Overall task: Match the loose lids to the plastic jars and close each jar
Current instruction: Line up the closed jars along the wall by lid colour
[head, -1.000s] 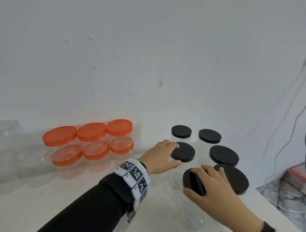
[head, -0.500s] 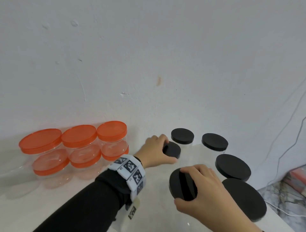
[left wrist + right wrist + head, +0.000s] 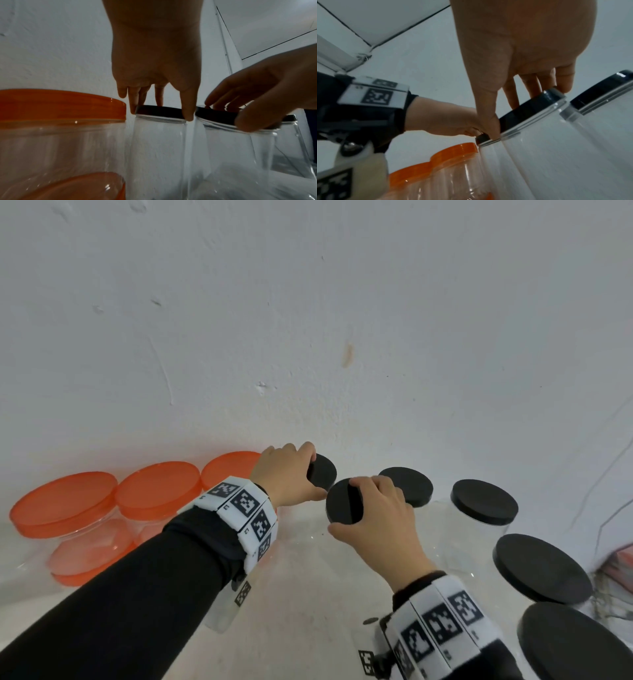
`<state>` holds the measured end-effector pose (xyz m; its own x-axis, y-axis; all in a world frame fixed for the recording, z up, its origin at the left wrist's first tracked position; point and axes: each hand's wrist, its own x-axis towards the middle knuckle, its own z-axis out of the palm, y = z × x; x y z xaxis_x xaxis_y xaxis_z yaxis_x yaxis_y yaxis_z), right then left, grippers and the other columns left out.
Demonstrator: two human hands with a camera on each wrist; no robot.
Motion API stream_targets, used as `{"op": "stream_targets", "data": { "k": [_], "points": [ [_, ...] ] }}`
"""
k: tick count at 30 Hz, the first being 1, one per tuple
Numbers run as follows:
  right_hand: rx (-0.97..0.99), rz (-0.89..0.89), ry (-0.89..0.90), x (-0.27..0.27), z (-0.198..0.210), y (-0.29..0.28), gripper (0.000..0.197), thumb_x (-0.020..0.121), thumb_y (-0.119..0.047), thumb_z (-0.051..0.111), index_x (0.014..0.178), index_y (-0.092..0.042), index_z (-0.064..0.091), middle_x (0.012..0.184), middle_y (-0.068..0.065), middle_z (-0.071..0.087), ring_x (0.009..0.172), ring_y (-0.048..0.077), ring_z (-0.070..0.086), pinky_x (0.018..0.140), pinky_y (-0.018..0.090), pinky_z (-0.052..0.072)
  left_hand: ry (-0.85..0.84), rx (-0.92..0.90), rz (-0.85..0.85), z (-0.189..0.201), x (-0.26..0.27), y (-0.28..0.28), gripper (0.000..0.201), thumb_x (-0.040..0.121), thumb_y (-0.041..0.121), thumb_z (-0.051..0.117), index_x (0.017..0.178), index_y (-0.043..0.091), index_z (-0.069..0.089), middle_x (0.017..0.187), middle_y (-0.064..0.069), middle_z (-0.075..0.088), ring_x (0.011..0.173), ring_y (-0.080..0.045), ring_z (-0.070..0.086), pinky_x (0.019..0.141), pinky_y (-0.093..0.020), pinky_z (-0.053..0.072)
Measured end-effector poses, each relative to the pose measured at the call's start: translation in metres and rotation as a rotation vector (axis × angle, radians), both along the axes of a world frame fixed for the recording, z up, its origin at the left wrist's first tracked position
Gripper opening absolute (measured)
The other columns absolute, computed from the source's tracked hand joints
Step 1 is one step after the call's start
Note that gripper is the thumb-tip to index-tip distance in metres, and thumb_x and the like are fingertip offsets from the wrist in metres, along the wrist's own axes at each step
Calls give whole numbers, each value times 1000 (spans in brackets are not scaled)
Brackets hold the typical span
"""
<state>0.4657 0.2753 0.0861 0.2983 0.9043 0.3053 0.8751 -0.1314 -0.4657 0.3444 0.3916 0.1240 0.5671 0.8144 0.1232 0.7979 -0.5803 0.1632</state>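
Each hand pinches a black lid by its rim: left hand (image 3: 286,474) on the small black lid (image 3: 322,472), right hand (image 3: 376,520) on the larger black lid (image 3: 344,503). Both should turn squarely, lids level on their clear jars.

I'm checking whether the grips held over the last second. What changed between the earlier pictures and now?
The left hand and right hand each carried a clear jar by its black lid leftward: the smaller lid now sits beside the orange-lidded jars, the larger lid close behind it. Both grips stayed, nothing was let go. The other black-lidded jars stayed put.
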Motion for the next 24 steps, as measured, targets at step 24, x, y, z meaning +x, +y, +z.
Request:
{"op": "stream_targets", "data": {
  "k": [24],
  "points": [
    [-382,14,-181,29,31,103,62,86,-48,65,128,-10,41,127,10,49,118,29,49,111,45,27,160,6,42,-13,-2,30,56,83,57,56,117,14,45,112,-8,59,109,-28,52,114,-46,19]
  ]
}}
